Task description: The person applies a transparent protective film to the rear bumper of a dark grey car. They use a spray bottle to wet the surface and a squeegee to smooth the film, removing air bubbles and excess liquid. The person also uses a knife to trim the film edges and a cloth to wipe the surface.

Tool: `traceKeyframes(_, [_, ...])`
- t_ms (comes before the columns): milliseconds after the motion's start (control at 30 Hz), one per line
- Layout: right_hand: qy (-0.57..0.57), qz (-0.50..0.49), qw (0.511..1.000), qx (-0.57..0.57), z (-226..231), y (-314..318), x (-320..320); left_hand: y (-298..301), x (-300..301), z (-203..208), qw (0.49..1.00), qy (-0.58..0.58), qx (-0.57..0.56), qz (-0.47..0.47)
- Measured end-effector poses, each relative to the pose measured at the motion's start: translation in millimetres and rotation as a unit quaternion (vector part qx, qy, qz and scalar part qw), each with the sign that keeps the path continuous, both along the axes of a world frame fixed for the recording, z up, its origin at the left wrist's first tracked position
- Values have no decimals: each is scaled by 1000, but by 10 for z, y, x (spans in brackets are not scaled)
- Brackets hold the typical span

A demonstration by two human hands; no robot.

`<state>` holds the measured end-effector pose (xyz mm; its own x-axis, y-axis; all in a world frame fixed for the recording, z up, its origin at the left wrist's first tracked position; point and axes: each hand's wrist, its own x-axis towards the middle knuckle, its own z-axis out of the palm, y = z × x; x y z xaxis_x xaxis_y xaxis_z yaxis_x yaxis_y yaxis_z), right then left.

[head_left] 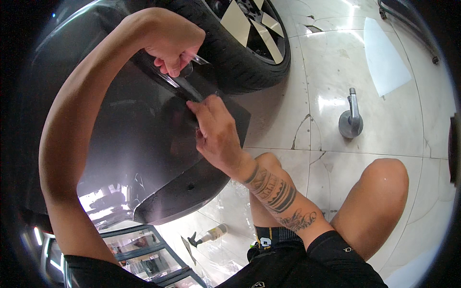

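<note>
A dark grey car bumper with a glossy surface fills the left side, curving round to the wheel arch. Along the arch edge runs a loose, shiny strip of film. My left hand reaches over the top with its wrist bent, fingers closed on the film near the tyre. Lower along the same edge my right hand pinches the film between thumb and fingers. The tyre sits just beyond both hands. The film's exact outline against the dark bumper is hard to make out.
On the tiled floor to the right stands a grey spray bottle, with a white sheet beyond it. Another spray bottle lies below the bumper. A dark-framed glass cabinet is at lower left. A wheeled stand's leg shows top right.
</note>
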<state>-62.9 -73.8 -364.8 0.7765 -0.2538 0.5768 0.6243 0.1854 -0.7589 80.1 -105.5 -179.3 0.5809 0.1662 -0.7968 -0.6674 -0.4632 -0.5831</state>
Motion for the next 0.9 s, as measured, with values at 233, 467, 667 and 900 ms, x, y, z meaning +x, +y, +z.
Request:
traceKeyframes(233, [59,36,997,19,28,-174,288,-29,43,-9,996,-44,27,-78])
traceKeyframes(467, [-88,43,991,93,-205,61,-23,90,3,194,992,-81,26,-98])
traceKeyframes(667, [-91,-31,995,-33,248,-117,130,-148,135,220,989,-30,-98,-102])
traceKeyframes(900, [28,16,999,-41,545,-150,450,-181,-283,1100,913,-167,-241,-283])
